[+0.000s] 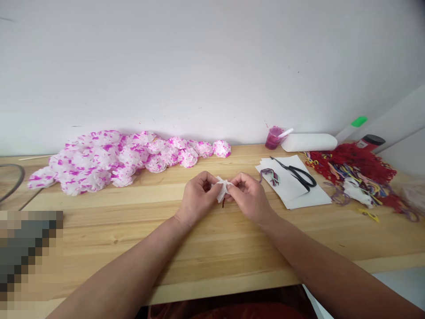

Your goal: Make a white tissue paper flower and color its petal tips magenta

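Note:
Both my hands meet over the middle of the wooden table (133,248), pinching a small piece of white tissue paper (223,188) between them. Thumb and fingers of my left hand (201,195) are closed on its left side. My right hand (247,192) grips the opposite side the same way. A short dark strand (223,204) hangs below the paper; where its upper end goes is hidden by the fingers. Right of my hands, black-handled scissors (300,177) rest on a stack of white paper sheets (308,201), beside a little bunch of coloured yarn (274,175).
Pink-spotted white paper pompoms (96,161) are heaped at the back left. By the wall stand a cup of purple-pink liquid (274,138) and a lying white bottle (310,142). Red yarn (358,161) and a black-lidded jar (371,141) fill the right side. A blurred dark object (23,248) lies left.

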Action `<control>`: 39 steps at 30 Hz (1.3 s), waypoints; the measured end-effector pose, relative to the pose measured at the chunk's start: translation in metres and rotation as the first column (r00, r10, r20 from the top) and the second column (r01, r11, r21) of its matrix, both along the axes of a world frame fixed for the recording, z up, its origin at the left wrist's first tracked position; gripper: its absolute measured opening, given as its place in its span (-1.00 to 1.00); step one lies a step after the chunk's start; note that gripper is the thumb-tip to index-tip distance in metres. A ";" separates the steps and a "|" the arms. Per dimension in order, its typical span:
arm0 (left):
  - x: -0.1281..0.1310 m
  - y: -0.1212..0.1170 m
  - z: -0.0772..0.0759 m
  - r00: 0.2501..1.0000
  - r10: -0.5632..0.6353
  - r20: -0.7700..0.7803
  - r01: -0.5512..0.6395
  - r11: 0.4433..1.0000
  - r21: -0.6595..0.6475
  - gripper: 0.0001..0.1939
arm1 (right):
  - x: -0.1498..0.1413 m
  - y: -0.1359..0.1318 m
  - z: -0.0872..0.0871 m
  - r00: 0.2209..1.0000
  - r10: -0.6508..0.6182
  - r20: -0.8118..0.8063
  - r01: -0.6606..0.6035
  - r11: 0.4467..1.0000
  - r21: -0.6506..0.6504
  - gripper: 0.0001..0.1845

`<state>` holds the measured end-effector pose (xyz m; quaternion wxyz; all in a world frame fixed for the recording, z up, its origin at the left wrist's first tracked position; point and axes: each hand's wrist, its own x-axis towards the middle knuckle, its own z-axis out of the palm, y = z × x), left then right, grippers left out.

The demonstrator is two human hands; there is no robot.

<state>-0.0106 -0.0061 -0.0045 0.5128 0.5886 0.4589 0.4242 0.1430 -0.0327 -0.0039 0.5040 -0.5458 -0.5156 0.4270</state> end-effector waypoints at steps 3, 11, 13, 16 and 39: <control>0.001 -0.001 -0.001 0.999 0.006 -0.032 -0.005 1.000 0.016 -0.81 | 0.000 0.001 0.001 1.000 -0.004 -0.027 0.003 1.000 -0.022 -0.81; -0.001 0.004 0.000 0.997 -0.007 0.073 0.009 1.000 -0.030 -0.81 | 0.002 0.003 0.000 0.983 -0.009 -0.184 -0.009 0.995 -0.096 -0.79; -0.001 0.003 0.001 0.999 -0.006 0.053 0.007 1.000 -0.018 -0.81 | 0.001 0.003 0.000 0.984 0.002 -0.176 -0.022 0.994 -0.109 -0.79; 0.000 0.000 0.002 1.000 -0.011 0.004 0.011 1.000 -0.004 -0.82 | 0.002 0.003 0.000 0.986 0.028 -0.166 -0.044 0.994 -0.096 -0.76; -0.005 0.011 0.001 0.964 0.022 0.265 0.045 0.969 -0.243 -0.67 | 0.007 -0.003 0.010 0.985 0.171 0.002 -0.171 0.985 -0.004 -0.72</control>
